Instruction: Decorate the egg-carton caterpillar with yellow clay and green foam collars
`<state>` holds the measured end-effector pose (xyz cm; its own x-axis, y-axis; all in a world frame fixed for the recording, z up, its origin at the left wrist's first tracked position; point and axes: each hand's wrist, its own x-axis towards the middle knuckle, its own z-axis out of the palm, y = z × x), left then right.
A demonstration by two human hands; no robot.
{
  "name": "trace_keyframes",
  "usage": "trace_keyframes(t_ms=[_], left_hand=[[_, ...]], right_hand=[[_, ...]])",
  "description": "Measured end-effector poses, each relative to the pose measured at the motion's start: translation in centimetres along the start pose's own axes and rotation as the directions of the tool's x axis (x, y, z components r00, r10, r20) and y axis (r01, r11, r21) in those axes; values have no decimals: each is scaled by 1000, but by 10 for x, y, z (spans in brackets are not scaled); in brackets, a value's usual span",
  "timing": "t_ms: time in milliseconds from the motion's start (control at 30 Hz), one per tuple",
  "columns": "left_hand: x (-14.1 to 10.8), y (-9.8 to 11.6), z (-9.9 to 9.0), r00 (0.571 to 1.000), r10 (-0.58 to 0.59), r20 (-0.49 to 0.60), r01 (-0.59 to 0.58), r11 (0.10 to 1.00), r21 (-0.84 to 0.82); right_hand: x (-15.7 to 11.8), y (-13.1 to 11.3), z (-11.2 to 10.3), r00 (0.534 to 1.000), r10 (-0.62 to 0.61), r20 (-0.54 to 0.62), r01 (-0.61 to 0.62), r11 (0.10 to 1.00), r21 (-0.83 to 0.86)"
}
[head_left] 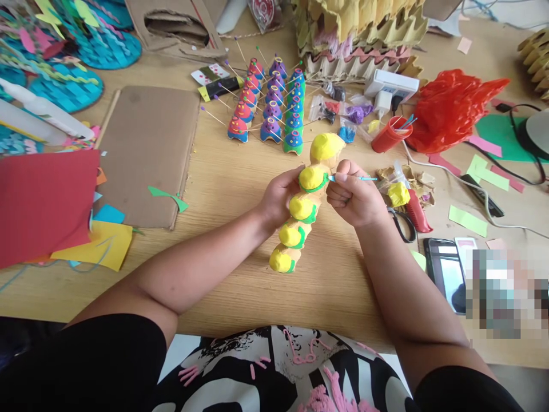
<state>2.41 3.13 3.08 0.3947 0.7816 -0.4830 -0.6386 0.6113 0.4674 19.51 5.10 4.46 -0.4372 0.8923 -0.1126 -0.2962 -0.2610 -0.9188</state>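
Note:
My left hand (281, 194) grips a strip of egg carton (309, 220) from its left side, part of the fingers hidden behind it. Yellow clay caps the strip's several humps, and green clay runs along the lower edge of most of them. Between the pinched fingers of my right hand (355, 191) is a thin blue modelling tool (362, 178). Its tip meets the green clay on the second hump from the far end. The farthest hump (326, 147) shows yellow clay over bare tan carton.
Behind the strip stand finished-looking caterpillars in red (245, 103), purple (273, 103) and green-blue (295, 109), with sticks poking out. A red cup (391, 134), scissors (403, 225) and a phone (446, 269) lie to the right. Cardboard (148, 154) lies left; egg trays (360, 40) are stacked behind.

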Motion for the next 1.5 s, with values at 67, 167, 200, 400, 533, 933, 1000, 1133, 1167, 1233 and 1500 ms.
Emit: trace_keyframes(t_ms=[67, 167, 200, 400, 533, 933, 1000, 1133, 1167, 1233, 1500], left_hand=[[1, 0, 0, 1000, 7, 4, -7, 1000, -2], [0, 1, 2, 1000, -11, -11, 11, 1000, 2], [0, 1, 2, 1000, -18, -15, 18, 1000, 3], [1, 1, 0, 999, -23, 25, 23, 1000, -19], [2, -1, 0, 1000, 9, 4, -9, 1000, -18], [-1, 1, 4, 999, -32, -8, 32, 999, -6], [1, 0, 3, 1000, -18, -17, 18, 1000, 0], [3, -1, -1, 1000, 22, 4, -22, 1000, -11], [3, -1, -1, 1000, 23, 11, -23, 1000, -12], [2, 0, -1, 1000, 13, 21, -12, 1000, -17], [2, 0, 1, 1000, -1, 20, 2, 999, -40]], right_hand=[[0, 1, 0, 1000, 5, 19, -5, 1000, -4], [1, 3, 0, 1000, 1, 15, 0, 1000, -24], [1, 3, 0, 1000, -4, 8, 4, 1000, -30], [2, 5, 0, 999, -51, 7, 51, 998, -24], [1, 4, -1, 998, -63, 8, 63, 998, 7], [3, 8, -3, 999, -48, -14, 48, 999, -17], [3, 8, -2, 999, -48, -4, 48, 999, 7], [2, 8, -1, 999, -51, 10, 50, 998, 42], [2, 8, -1, 999, -45, 8, 44, 998, 36], [3, 8, -2, 999, -31, -4, 32, 999, 17], [3, 9, -3, 997, -57, 44, 54, 997, 60]])
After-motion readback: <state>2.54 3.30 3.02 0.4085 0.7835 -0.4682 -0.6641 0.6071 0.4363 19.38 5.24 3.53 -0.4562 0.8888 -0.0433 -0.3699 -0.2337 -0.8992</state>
